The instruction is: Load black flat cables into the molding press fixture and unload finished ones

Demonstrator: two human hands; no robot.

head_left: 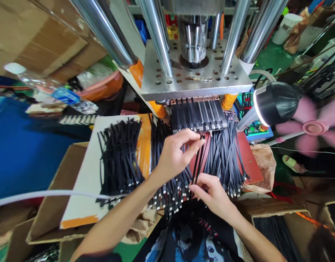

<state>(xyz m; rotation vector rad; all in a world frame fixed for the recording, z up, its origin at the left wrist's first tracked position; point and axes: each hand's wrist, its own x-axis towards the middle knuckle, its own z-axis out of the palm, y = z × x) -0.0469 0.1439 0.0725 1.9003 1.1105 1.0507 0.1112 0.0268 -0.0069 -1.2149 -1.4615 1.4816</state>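
Observation:
A short black USB cable, doubled or paired with a second strand, stretches between my hands. Its upper end is pinched by thumb and fingers of my left hand, just in front of a dark mould block. Lower down, close to my body, my right hand grips the other end. Several flat cables lie side by side across the block, their plugs along its front edge. Right of my hands spreads a pile of black cables; another bunch with metal plugs lies partly hidden beneath my left hand.
Steel columns and a thick press plate stand over the block. A cable stack rests on a white board at left. Rightward are a lit lamp, a pink fan and a cardboard box with black cables.

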